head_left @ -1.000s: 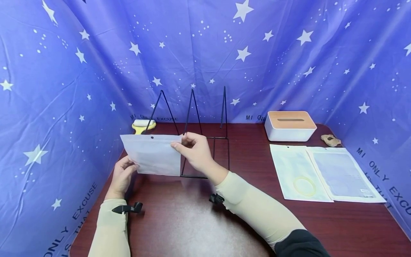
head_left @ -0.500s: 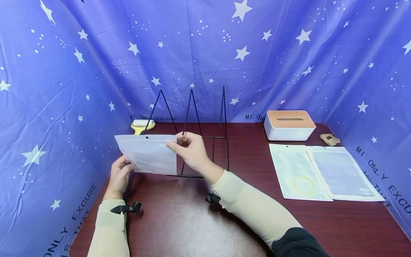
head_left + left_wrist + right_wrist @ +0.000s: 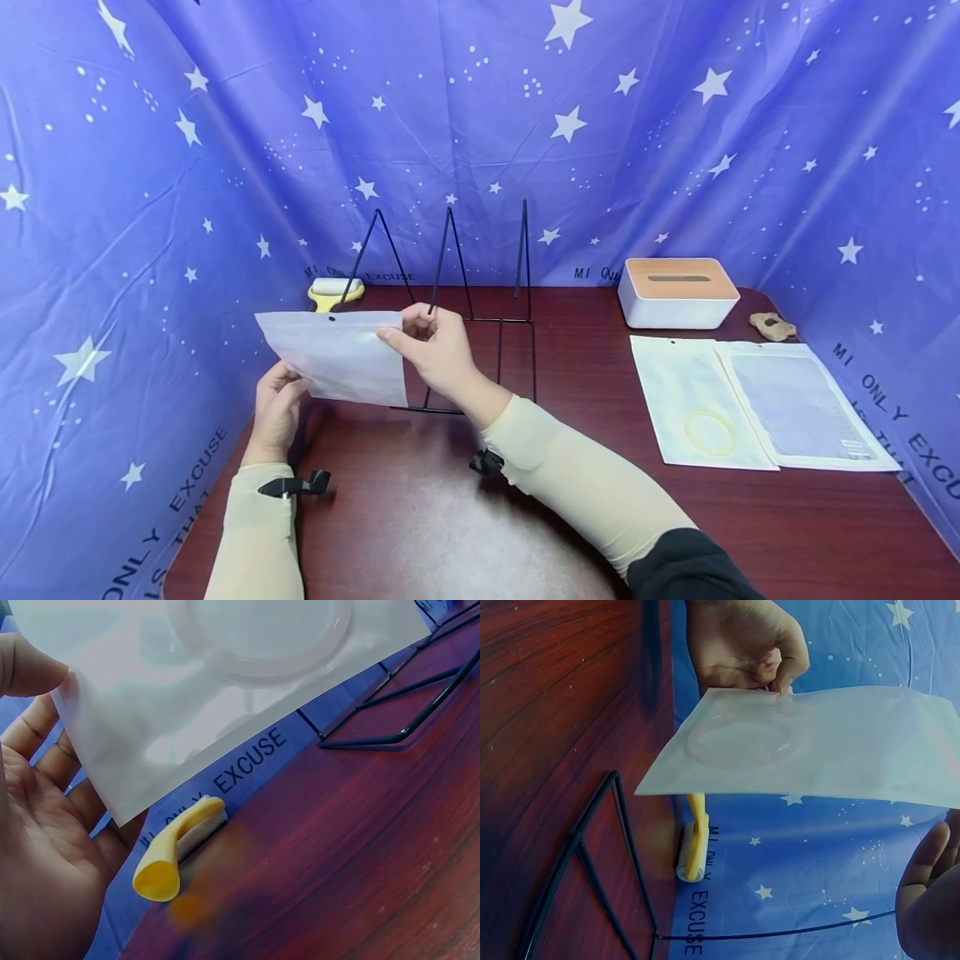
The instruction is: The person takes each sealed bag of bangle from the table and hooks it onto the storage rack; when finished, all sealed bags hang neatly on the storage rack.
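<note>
A white plastic pouch (image 3: pixel 345 354) with a small hang hole at its top is held up between both hands in front of a black wire rack (image 3: pixel 533 358). My left hand (image 3: pixel 275 412) pinches its left edge near the lower corner. At the upper right corner, my right hand (image 3: pixel 442 350) pinches the pouch between thumb and fingers. The left wrist view shows a pale ring shape (image 3: pixel 262 667) through the pouch, which also appears faintly in the right wrist view. Part of the rack's base is hidden behind the pouch and right hand.
A yellow-handled lint roller (image 3: pixel 335 293) lies at the back left, behind the pouch. At the right, a flat pouch with a yellow ring (image 3: pixel 675 400) lies beside another pouch (image 3: pixel 802 400). Behind them are a tissue box (image 3: pixel 678 300) and a small brown object (image 3: pixel 772 327).
The pouch and my right hand have shifted a little to the left. My left hand has moved slightly left too; both grips look the same.
</note>
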Tool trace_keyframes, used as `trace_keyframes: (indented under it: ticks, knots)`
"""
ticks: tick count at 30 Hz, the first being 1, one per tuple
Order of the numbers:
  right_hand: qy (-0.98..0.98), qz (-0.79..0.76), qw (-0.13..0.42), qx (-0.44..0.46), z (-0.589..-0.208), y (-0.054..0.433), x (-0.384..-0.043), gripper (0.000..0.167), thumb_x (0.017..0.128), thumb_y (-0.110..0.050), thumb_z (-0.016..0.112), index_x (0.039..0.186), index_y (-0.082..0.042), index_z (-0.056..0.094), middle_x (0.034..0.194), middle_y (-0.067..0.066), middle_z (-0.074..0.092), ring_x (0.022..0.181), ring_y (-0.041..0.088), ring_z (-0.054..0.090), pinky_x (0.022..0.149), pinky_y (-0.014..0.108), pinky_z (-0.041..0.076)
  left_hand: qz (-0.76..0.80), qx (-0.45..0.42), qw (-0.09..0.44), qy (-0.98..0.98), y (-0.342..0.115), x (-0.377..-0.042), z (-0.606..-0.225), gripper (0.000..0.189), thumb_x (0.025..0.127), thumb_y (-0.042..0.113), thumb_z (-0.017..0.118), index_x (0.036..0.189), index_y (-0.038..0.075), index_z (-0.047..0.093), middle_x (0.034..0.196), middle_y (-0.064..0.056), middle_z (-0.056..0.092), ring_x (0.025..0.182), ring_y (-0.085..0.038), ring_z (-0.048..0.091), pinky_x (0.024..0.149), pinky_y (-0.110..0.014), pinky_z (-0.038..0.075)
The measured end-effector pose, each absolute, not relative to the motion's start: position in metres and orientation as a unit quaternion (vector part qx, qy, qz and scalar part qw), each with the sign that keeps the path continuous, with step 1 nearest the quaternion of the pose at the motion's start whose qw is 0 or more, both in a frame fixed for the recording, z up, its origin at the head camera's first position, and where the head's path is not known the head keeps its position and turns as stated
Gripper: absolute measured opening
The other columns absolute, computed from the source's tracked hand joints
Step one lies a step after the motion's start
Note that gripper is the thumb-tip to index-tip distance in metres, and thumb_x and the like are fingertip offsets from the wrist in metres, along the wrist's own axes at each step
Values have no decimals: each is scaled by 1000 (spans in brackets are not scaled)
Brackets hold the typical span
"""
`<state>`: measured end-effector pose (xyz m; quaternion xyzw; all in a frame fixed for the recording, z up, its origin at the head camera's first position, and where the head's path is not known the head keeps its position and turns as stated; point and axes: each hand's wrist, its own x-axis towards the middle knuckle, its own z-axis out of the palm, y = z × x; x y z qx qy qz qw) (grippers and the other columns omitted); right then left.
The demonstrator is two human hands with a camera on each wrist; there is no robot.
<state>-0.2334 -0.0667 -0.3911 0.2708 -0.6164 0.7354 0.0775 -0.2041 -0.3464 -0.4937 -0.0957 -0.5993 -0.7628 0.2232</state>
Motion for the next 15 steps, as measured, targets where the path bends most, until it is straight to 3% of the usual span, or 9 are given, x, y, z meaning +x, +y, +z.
trace_keyframes:
  ticks: [15]
  knots:
    - [-597,753,93,260,-394,-71,-236,15,89,-6,84,90,-2,70,71,-4,61,65,11,51,58,23,41,-762,-104,225,-598,-344,-205,-493,23,88,-24,43,83,-6,56,83,-4,69,81,-15,62,69,-25,51]
